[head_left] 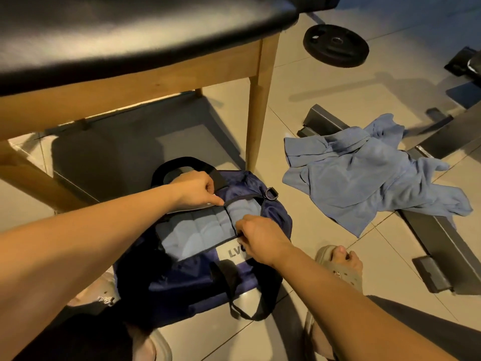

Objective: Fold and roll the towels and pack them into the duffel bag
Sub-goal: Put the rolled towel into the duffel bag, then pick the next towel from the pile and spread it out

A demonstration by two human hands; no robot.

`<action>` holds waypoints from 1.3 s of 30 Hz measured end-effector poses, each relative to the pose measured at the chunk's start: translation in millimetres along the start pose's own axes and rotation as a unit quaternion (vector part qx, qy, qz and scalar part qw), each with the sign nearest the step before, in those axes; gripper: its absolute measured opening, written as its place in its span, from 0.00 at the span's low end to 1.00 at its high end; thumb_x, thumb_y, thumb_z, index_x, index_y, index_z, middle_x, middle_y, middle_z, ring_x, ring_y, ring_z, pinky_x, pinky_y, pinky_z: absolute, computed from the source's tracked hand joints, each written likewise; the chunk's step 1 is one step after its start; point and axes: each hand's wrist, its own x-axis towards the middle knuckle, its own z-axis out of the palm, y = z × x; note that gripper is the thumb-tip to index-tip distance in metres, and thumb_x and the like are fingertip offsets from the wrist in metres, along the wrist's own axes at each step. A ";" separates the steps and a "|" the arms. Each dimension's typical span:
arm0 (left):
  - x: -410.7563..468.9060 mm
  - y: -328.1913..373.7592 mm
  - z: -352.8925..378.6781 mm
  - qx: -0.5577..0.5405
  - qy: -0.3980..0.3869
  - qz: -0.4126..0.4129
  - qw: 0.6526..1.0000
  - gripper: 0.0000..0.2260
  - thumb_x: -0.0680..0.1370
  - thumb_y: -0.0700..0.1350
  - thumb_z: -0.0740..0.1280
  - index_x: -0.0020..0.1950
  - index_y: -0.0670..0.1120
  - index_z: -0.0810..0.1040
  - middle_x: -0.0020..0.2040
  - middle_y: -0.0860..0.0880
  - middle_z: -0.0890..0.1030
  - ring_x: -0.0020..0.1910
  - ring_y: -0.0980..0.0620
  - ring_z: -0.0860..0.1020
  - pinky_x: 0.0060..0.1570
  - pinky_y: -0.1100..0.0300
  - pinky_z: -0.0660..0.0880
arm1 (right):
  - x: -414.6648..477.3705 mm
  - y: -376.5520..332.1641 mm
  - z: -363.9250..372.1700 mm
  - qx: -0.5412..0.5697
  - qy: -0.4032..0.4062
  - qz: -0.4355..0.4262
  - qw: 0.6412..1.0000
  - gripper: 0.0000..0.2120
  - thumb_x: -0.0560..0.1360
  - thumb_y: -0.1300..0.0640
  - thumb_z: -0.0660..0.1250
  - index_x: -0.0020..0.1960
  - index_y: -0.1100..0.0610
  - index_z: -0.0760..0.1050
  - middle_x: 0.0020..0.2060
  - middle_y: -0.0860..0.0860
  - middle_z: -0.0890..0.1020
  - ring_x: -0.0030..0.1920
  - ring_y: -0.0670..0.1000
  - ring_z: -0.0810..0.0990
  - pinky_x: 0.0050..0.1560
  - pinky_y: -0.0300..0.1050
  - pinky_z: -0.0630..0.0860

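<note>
Pinching the navy fabric duffel bag (pixel 197 272) opening, both hands grip it (rolled blue towels (pixel 197 230) inside); crumpled blue towel (pixel 364 175) waits, right.

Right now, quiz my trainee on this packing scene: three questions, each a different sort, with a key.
1. True or false: every towel is already packed in the bag.
2. Where does the loose towel lie? A) on the bench B) on the floor C) in the bag
3. Fill in: the left hand and right hand each pinch an edge of the bag's ____.

Key: 1 false; 2 B; 3 opening. Rolled towels show inside the bag.
</note>
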 end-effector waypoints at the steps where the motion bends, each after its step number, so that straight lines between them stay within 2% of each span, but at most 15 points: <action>1: -3.2 -4.9 -0.1 0.030 -0.013 -0.003 0.999 0.25 0.65 0.71 0.73 0.44 0.50 0.82 0.39 0.53 0.81 0.41 0.49 0.80 0.39 0.51 0.77 | 3.2 -2.0 5.7 -0.008 -0.013 -0.006 1.000 0.08 0.79 0.59 0.63 0.56 0.59 0.77 0.53 0.57 0.77 0.50 0.63 0.78 0.42 0.54 0.74; 5: -9.9 -6.4 -5.5 0.073 -0.060 0.019 0.995 0.26 0.66 0.69 0.76 0.53 0.52 0.80 0.41 0.59 0.76 0.45 0.50 0.77 0.40 0.54 0.75 | 10.1 -3.3 14.7 -0.025 -0.033 -0.003 0.999 0.09 0.77 0.61 0.64 0.57 0.60 0.76 0.53 0.59 0.75 0.49 0.64 0.78 0.38 0.52 0.68; 7: -8.5 -1.4 -12.2 0.045 -0.061 0.018 0.997 0.25 0.67 0.67 0.76 0.51 0.50 0.82 0.42 0.54 0.80 0.43 0.50 0.79 0.41 0.52 0.76 | 10.4 -0.9 9.5 -0.009 -0.032 -0.009 0.999 0.08 0.78 0.59 0.65 0.56 0.60 0.76 0.53 0.58 0.74 0.48 0.63 0.78 0.39 0.52 0.68; 10: -2.8 17.1 -26.5 0.005 -0.052 0.036 0.998 0.20 0.69 0.66 0.76 0.45 0.49 0.83 0.36 0.52 0.80 0.36 0.51 0.77 0.34 0.55 0.70 | 7.8 6.8 -12.9 0.085 -0.018 -0.007 0.996 0.04 0.79 0.55 0.66 0.49 0.55 0.74 0.49 0.53 0.73 0.43 0.59 0.75 0.41 0.52 0.70; 12: 3.1 37.2 -36.4 -0.001 -0.024 0.046 0.999 0.18 0.72 0.64 0.74 0.42 0.50 0.83 0.34 0.52 0.80 0.34 0.52 0.76 0.33 0.57 0.68 | 6.2 19.7 -31.4 0.136 0.021 0.032 0.990 0.05 0.78 0.54 0.68 0.45 0.52 0.72 0.45 0.49 0.71 0.41 0.54 0.72 0.42 0.50 0.69; 16: 18.5 82.3 -43.2 0.014 0.034 0.071 0.997 0.13 0.77 0.58 0.71 0.41 0.49 0.82 0.35 0.52 0.81 0.37 0.51 0.78 0.33 0.56 0.70 | 0.9 66.0 -53.1 0.146 0.093 0.122 0.977 0.04 0.77 0.57 0.65 0.44 0.52 0.76 0.45 0.51 0.77 0.44 0.56 0.77 0.42 0.50 0.73; 20: 38.1 134.8 -30.8 -0.004 0.048 0.122 0.991 0.11 0.78 0.55 0.70 0.45 0.49 0.83 0.37 0.53 0.81 0.37 0.54 0.77 0.35 0.57 0.71 | -12.9 133.1 -58.8 0.146 0.124 0.223 0.956 0.07 0.78 0.58 0.64 0.42 0.56 0.77 0.40 0.54 0.81 0.41 0.58 0.78 0.39 0.50 0.76; 23: 64.7 173.0 -12.0 0.001 0.051 0.152 0.987 0.10 0.78 0.55 0.70 0.52 0.50 0.83 0.41 0.53 0.80 0.41 0.50 0.78 0.37 0.56 0.68 | -21.1 192.8 -61.5 0.139 0.132 0.291 0.937 0.10 0.78 0.60 0.64 0.38 0.57 0.74 0.36 0.54 0.77 0.38 0.60 0.76 0.34 0.48 0.70; 25: 86.1 195.6 0.7 0.003 0.052 0.165 0.985 0.12 0.78 0.55 0.70 0.57 0.50 0.81 0.44 0.52 0.79 0.45 0.49 0.78 0.40 0.56 0.69 | -25.8 231.7 -64.6 0.121 0.113 0.332 0.929 0.04 0.78 0.59 0.64 0.47 0.57 0.78 0.46 0.58 0.80 0.43 0.63 0.78 0.39 0.50 0.74; 27: 108.8 214.0 15.6 0.026 0.042 0.163 0.985 0.14 0.78 0.54 0.70 0.59 0.48 0.79 0.48 0.51 0.79 0.47 0.48 0.77 0.43 0.54 0.71 | -30.9 269.0 -61.9 0.109 0.063 0.376 0.918 0.12 0.81 0.56 0.65 0.63 0.58 0.76 0.62 0.62 0.75 0.48 0.65 0.79 0.45 0.54 0.75; 29: 132.5 227.6 34.9 0.046 0.022 0.143 0.988 0.14 0.77 0.53 0.70 0.57 0.46 0.79 0.50 0.48 0.80 0.50 0.45 0.78 0.44 0.52 0.74 | -37.6 297.3 -56.5 0.126 0.019 0.415 0.901 0.20 0.82 0.55 0.65 0.72 0.58 0.69 0.72 0.64 0.66 0.57 0.67 0.77 0.54 0.60 0.76; 32: 168.3 240.8 65.8 0.002 0.006 0.080 0.997 0.12 0.76 0.53 0.72 0.48 0.47 0.73 0.49 0.45 0.80 0.49 0.41 0.79 0.41 0.52 0.72 | -40.0 321.0 -42.2 0.196 -0.017 0.430 0.881 0.29 0.81 0.55 0.66 0.79 0.57 0.61 0.73 0.64 0.68 0.65 0.66 0.74 0.61 0.60 0.75; 35: 199.5 247.6 82.4 -0.076 0.028 -0.006 0.997 0.12 0.78 0.52 0.70 0.52 0.45 0.77 0.53 0.42 0.81 0.52 0.39 0.80 0.45 0.52 0.74 | -32.9 318.3 -18.0 0.302 -0.039 0.406 0.862 0.26 0.78 0.59 0.69 0.74 0.60 0.67 0.67 0.63 0.74 0.63 0.65 0.76 0.61 0.60 0.76; 37: 215.7 247.7 92.2 -0.130 0.047 -0.045 0.989 0.13 0.78 0.53 0.71 0.54 0.44 0.78 0.52 0.43 0.81 0.52 0.40 0.79 0.49 0.50 0.77 | -26.8 311.2 -1.1 0.286 -0.060 0.397 0.870 0.26 0.77 0.56 0.70 0.73 0.58 0.68 0.69 0.60 0.71 0.65 0.64 0.74 0.65 0.57 0.74; 39: 224.5 246.9 102.0 -0.163 0.061 -0.073 0.982 0.12 0.75 0.55 0.72 0.46 0.48 0.77 0.48 0.45 0.81 0.50 0.41 0.79 0.51 0.49 0.77 | -23.2 307.3 8.3 0.217 -0.085 0.393 0.889 0.29 0.78 0.51 0.67 0.77 0.54 0.64 0.72 0.59 0.65 0.69 0.66 0.71 0.69 0.55 0.71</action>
